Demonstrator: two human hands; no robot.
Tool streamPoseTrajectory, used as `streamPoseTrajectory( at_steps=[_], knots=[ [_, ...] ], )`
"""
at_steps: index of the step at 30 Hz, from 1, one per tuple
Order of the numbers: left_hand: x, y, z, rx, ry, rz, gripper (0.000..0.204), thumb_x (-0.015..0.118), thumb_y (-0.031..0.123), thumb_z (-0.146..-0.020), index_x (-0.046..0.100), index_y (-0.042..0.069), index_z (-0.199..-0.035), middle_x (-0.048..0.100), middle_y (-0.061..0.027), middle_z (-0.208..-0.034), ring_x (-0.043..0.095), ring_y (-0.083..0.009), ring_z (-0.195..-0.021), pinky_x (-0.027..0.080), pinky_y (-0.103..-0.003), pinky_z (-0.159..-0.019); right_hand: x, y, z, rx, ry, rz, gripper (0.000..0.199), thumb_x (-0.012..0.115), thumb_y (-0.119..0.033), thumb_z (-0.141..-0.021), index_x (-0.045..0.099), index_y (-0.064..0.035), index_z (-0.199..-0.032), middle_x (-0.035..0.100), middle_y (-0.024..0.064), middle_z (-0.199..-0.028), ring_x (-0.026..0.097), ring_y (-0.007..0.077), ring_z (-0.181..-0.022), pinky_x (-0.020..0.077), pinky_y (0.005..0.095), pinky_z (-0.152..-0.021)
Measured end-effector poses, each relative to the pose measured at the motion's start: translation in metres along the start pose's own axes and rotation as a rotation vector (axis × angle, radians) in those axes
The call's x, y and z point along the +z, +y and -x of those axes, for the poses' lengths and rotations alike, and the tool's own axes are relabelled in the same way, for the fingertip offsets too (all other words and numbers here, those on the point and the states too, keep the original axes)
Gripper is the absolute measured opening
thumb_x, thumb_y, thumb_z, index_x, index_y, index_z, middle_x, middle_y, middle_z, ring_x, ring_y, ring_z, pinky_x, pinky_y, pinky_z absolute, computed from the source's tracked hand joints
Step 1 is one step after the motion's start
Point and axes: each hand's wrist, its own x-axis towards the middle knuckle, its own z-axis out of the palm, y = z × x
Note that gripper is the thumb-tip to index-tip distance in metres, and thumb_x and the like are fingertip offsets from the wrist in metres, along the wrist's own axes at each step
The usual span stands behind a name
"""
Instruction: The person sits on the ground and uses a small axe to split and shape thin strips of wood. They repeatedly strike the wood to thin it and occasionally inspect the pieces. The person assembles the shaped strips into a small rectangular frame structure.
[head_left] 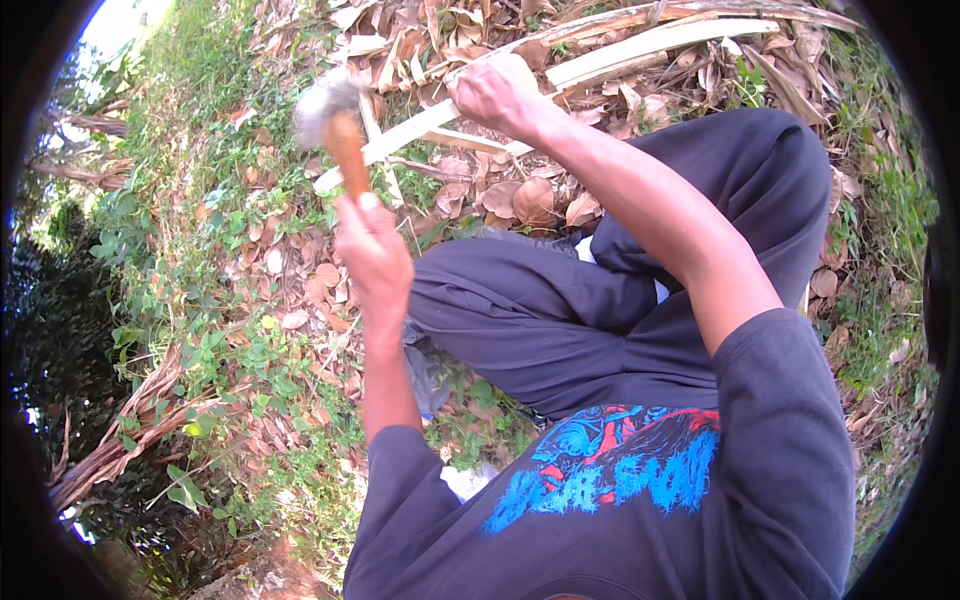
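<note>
My left hand (372,250) is closed around the orange-brown wooden handle of a hammer (346,150). Motion blurs the hammer's grey metal head, which is raised over the near-left end of a pale strip of wood (405,135). Whether the head touches the wood I cannot tell. Farther right, my right hand (497,92) is closed in a fist on the same strip. Its fingers hide part of the wood, and what else they may hold is not visible. Thinner pale pieces (465,140) lie crosswise under the strip.
My crossed legs in dark trousers (520,300) are just below the wood. Another pale split length (660,50) and a bark-covered piece (590,28) stretch to the upper right. Dry leaves (535,200) and green plants (200,330) cover the ground; dry stalks (130,430) lie at left.
</note>
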Motion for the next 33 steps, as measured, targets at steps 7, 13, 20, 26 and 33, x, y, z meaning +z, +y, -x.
streamPoseTrajectory(
  at_steps=[7, 13, 20, 26, 33],
  knots=[
    [-0.013, 0.022, -0.007, -0.065, 0.020, 0.055, 0.034, 0.039, 0.030, -0.107, 0.047, 0.000, -0.093, 0.050, -0.0088, -0.057, 0.051, -0.0192, -0.048, 0.036, -0.037, -0.045, 0.010, 0.004, 0.002, -0.045, 0.130, -0.026, 0.040, 0.041, -0.021, -0.095, 0.064, -0.0088, -0.065, 0.062, 0.0107, -0.061, 0.060, 0.0234, -0.052, 0.0499, 0.0404, -0.049],
    [0.001, -0.013, 0.011, 0.054, -0.213, -0.259, 0.031, 0.044, 0.028, -0.105, 0.047, -0.003, -0.096, 0.052, -0.0156, -0.060, 0.054, -0.0260, -0.053, 0.038, -0.043, -0.051, 0.000, -0.005, 0.000, -0.026, -0.001, -0.070, 0.038, 0.042, -0.018, -0.095, 0.064, -0.0079, -0.065, 0.064, 0.0131, -0.065, 0.059, 0.0230, -0.052, 0.0499, 0.0405, -0.048],
    [-0.020, 0.026, -0.006, -0.083, 0.164, 0.311, 0.033, 0.039, 0.028, -0.106, 0.050, -0.001, -0.095, 0.053, -0.0133, -0.061, 0.050, -0.0248, -0.048, 0.038, -0.044, -0.049, 0.058, 0.023, -0.010, -0.106, 0.236, 0.023, 0.047, 0.037, -0.023, -0.100, 0.064, -0.0068, -0.065, 0.062, 0.0108, -0.061, 0.058, 0.0214, -0.049, 0.0495, 0.0397, -0.049],
    [-0.012, -0.029, 0.017, -0.333, -0.076, 0.157, 0.032, 0.041, 0.030, -0.106, 0.051, 0.000, -0.098, 0.051, -0.0056, -0.061, 0.048, -0.0142, -0.047, 0.038, -0.034, -0.045, 0.003, -0.016, -0.001, 0.018, -0.152, -0.064, 0.042, 0.039, -0.017, -0.095, 0.058, -0.0097, -0.059, 0.056, 0.0072, -0.053, 0.049, 0.0182, -0.041, 0.0480, 0.0389, -0.045],
    [0.019, -0.057, 0.036, -0.074, -0.167, -0.064, 0.030, 0.039, 0.028, -0.107, 0.049, 0.003, -0.096, 0.047, -0.0022, -0.062, 0.048, -0.0077, -0.053, 0.038, -0.029, -0.044, -0.005, -0.021, -0.002, 0.018, -0.143, 0.005, 0.034, 0.046, -0.017, -0.095, 0.061, -0.0081, -0.066, 0.058, 0.0063, -0.053, 0.053, 0.0168, -0.041, 0.0480, 0.0361, -0.039]
  ],
)
